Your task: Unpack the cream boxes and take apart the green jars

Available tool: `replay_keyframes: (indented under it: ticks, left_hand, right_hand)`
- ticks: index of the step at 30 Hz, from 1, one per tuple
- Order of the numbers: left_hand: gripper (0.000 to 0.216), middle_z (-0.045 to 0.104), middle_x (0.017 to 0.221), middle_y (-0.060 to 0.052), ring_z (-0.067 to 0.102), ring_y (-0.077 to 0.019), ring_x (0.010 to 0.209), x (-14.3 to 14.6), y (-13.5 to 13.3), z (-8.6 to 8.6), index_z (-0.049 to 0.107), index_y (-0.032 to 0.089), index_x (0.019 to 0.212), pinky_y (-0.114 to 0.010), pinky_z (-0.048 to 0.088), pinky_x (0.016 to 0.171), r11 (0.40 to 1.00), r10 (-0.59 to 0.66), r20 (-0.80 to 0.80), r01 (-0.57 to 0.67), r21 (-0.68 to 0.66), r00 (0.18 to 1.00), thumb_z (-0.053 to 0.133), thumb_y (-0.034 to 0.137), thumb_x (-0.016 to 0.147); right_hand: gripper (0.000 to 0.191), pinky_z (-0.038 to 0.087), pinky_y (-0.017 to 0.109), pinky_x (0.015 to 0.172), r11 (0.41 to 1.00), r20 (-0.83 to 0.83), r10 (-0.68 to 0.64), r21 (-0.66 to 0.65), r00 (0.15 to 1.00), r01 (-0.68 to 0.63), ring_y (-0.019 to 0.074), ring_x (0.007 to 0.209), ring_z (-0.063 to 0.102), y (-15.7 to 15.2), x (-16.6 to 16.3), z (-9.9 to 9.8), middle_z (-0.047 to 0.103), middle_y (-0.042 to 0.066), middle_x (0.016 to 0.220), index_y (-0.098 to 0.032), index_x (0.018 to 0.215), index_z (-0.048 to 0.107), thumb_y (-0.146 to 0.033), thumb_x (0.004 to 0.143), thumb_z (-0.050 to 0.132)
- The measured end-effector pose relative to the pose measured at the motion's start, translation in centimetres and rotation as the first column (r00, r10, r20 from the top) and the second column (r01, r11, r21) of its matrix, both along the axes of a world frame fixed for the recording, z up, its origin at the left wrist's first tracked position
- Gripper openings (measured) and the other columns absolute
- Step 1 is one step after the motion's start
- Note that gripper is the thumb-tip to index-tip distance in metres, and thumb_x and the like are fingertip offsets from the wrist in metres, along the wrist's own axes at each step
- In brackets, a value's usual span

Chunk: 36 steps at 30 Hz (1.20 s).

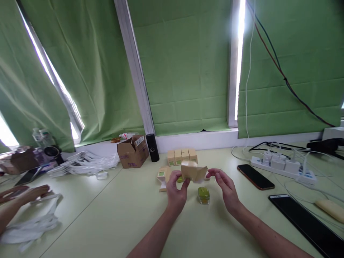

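My left hand (176, 191) pinches a small tan cardboard box (195, 172) between thumb and fingers; its flap stretches out to the right and looks slightly blurred. My right hand (224, 188) hovers by the flap's right end, fingers loosely bent and apart, holding nothing that I can see. Between the hands, a small clear glass jar with a green top (203, 195) stands on the table. Behind my left hand another green item (179, 179) is mostly hidden. Left of it lies an opened carton (162, 174) with a white insert.
Several small tan boxes (182, 157) stand in a row behind, near a black cylinder (152, 147) and a brown carton (133, 152). Right are a phone (255, 176), a tablet (306, 222) and a power strip (283, 168). Another person's hands (29, 193) handle white straps at left.
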<state>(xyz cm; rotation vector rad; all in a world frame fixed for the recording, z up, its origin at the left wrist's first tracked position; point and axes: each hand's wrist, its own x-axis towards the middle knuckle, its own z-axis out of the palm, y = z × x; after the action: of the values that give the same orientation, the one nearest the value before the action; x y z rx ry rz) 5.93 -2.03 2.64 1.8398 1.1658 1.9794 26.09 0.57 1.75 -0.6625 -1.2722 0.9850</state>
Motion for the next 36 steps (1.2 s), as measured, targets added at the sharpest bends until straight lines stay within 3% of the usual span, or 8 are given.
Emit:
replay_keyframes:
  ticks: [6, 12, 18, 23, 26, 29, 33, 36]
  left_hand:
    - [0.024, 0.081, 0.112, -0.005, 0.065, -0.0241, 0.102, -0.1, -0.3, 0.7, 0.069, 0.025, 0.098, -0.044, 0.050, 0.089, 0.896, 0.259, -0.320, -0.104, 0.431, 0.911, 0.060, 0.003, 0.091]
    - [0.027, 0.082, 0.112, -0.003, 0.067, -0.0233, 0.095, 0.0, -0.6, 1.0, 0.069, 0.026, 0.096, -0.044, 0.046, 0.088, 0.853, 0.371, -0.377, -0.151, 0.500, 0.849, 0.060, 0.001, 0.090]
    - [0.013, 0.078, 0.098, -0.007, 0.066, -0.0242, 0.095, -1.1, 0.6, 0.4, 0.074, 0.024, 0.106, -0.041, 0.050, 0.090, 0.893, 0.412, -0.156, -0.362, 0.268, 0.898, 0.068, 0.026, 0.095]
    - [0.046, 0.075, 0.094, -0.009, 0.069, -0.0231, 0.085, -4.9, 2.8, 1.8, 0.071, 0.015, 0.118, -0.033, 0.054, 0.075, 0.866, 0.500, 0.187, -0.485, -0.123, 0.846, 0.069, 0.050, 0.089]
    - [0.051, 0.077, 0.092, -0.008, 0.070, -0.0227, 0.080, -8.0, 3.5, 3.2, 0.063, 0.015, 0.132, -0.032, 0.053, 0.073, 0.780, 0.622, 0.212, -0.573, -0.251, 0.754, 0.064, 0.047, 0.092]
    - [0.044, 0.077, 0.094, -0.007, 0.071, -0.0240, 0.084, -11.0, 3.7, 4.3, 0.059, 0.021, 0.134, -0.037, 0.052, 0.085, 0.514, 0.820, -0.037, -0.762, -0.395, 0.572, 0.059, 0.038, 0.094]
    - [0.041, 0.075, 0.109, -0.015, 0.062, -0.0374, 0.115, -13.6, 3.3, 4.4, 0.064, 0.024, 0.132, -0.055, 0.041, 0.101, 0.319, 0.873, -0.198, -0.830, -0.457, 0.445, 0.052, 0.030, 0.093]
    - [0.042, 0.074, 0.107, -0.018, 0.054, -0.0403, 0.124, -14.4, 3.0, 3.5, 0.067, 0.026, 0.130, -0.057, 0.037, 0.102, 0.239, 0.838, -0.340, -0.847, -0.476, 0.427, 0.049, 0.031, 0.093]
  right_hand:
    - [0.045, 0.049, 0.037, 0.081, 0.990, -0.006, -0.101, -0.096, 0.995, 0.100, 0.0272, 0.090, 0.063, 1.4, 0.3, -1.2, 0.071, 0.007, 0.092, -0.024, 0.099, 0.075, -0.067, 0.084, 0.070]
    - [0.047, 0.048, 0.036, 0.078, 0.988, -0.001, -0.080, -0.134, 0.997, 0.080, 0.0272, 0.090, 0.063, 2.2, 0.3, -2.1, 0.071, 0.007, 0.092, -0.024, 0.097, 0.075, -0.068, 0.082, 0.072]
    - [0.047, 0.045, 0.039, 0.091, 0.992, 0.026, -0.096, -0.085, 0.995, 0.097, 0.0275, 0.093, 0.063, 2.6, 0.4, -2.2, 0.072, 0.005, 0.085, -0.025, 0.097, 0.074, -0.069, 0.084, 0.068]
    - [0.048, 0.045, 0.040, 0.093, 0.989, 0.029, -0.098, -0.105, 0.995, 0.100, 0.0280, 0.094, 0.063, 2.6, 0.5, -2.1, 0.072, 0.005, 0.083, -0.025, 0.097, 0.073, -0.071, 0.084, 0.068]
    - [0.047, 0.044, 0.040, 0.094, 0.989, 0.032, -0.100, -0.110, 0.994, 0.103, 0.0281, 0.094, 0.063, 2.5, 0.4, -2.1, 0.073, 0.005, 0.083, -0.025, 0.097, 0.073, -0.070, 0.084, 0.068]
    - [0.045, 0.044, 0.041, 0.095, 0.988, 0.027, -0.094, -0.118, 0.995, 0.097, 0.0281, 0.095, 0.062, 2.3, 0.4, -2.1, 0.073, 0.005, 0.083, -0.025, 0.097, 0.073, -0.068, 0.084, 0.068]
    - [0.045, 0.044, 0.041, 0.095, 0.988, 0.023, -0.085, -0.131, 0.996, 0.087, 0.0284, 0.095, 0.062, 2.3, 0.5, -2.2, 0.073, 0.005, 0.083, -0.025, 0.098, 0.073, -0.068, 0.084, 0.068]
    - [0.045, 0.044, 0.041, 0.096, 0.987, 0.027, -0.086, -0.131, 0.996, 0.089, 0.0282, 0.095, 0.062, 2.3, 0.5, -2.2, 0.072, 0.005, 0.083, -0.026, 0.097, 0.073, -0.068, 0.084, 0.068]
